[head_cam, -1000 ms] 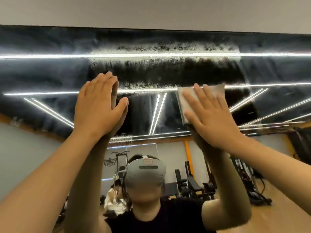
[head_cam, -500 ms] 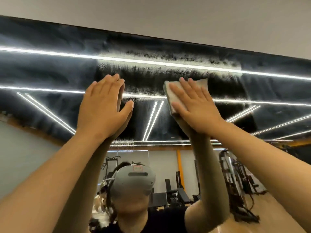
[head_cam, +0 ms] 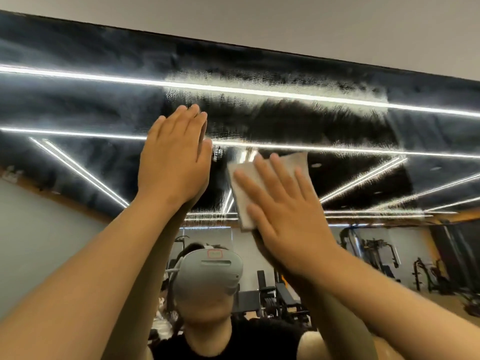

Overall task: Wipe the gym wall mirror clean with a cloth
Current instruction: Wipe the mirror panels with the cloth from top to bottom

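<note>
White cloth (head_cam: 293,162) lay spread against the mirror (head_cam: 78,100) under my flat right hand (head_cam: 285,216); my left hand (head_cam: 174,165) pressed the glass beside it, open-palmed, holding nothing. That bare palm risked leaving fresh smudges there.

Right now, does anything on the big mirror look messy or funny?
Yes. A whitish, feathery smear runs across the mirror above the left hand and the cloth, cloudy where the glass below it looks dark and clean. The right hand presses the cloth flat. Nothing looks cracked.
</note>
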### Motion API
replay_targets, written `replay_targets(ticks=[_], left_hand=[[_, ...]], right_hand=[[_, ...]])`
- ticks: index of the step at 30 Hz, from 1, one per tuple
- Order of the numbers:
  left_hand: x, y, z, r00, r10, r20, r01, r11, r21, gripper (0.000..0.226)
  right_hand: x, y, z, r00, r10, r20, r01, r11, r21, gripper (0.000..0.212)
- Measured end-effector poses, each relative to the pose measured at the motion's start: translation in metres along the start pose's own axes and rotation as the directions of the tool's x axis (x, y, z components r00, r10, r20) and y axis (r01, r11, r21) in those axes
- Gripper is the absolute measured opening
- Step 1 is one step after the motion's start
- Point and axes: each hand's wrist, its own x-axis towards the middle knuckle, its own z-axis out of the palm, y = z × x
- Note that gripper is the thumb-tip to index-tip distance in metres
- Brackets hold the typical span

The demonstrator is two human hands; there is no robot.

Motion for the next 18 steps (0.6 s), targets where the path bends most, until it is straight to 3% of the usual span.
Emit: replay_targets(ticks=[3,7,11,18], left_hand=[[0.0,0.0,0.001,1.0,-0.006,-0.011,0.006,0.999,-0.052,0.049],[-0.001,0.0,-0.01,0.999,0.007,-0.038,-0.014,0.98,-0.197,0.049],[-0.046,-0.008,-0.034,0.997,0.043,-0.066,-0.053,0.988,-0.143,0.043],[-0.103,-0.017,-0.034,0.985,-0.156,-0.067,0.144,0.976,-0.162,0.048]], right_hand=[[-0.039,-0.009,0.011,0.998,-0.064,0.002,0.064,0.998,-0.004,0.054],[-0.029,0.0,0.007,0.992,-0.127,0.016,0.127,0.992,0.018,0.054],[0.027,0.009,-0.005,1.0,0.019,0.005,-0.019,1.0,-0.002,0.058],[0.143,-0.015,-0.016,0.969,0.246,-0.011,-0.246,0.969,-0.007,0.053]])
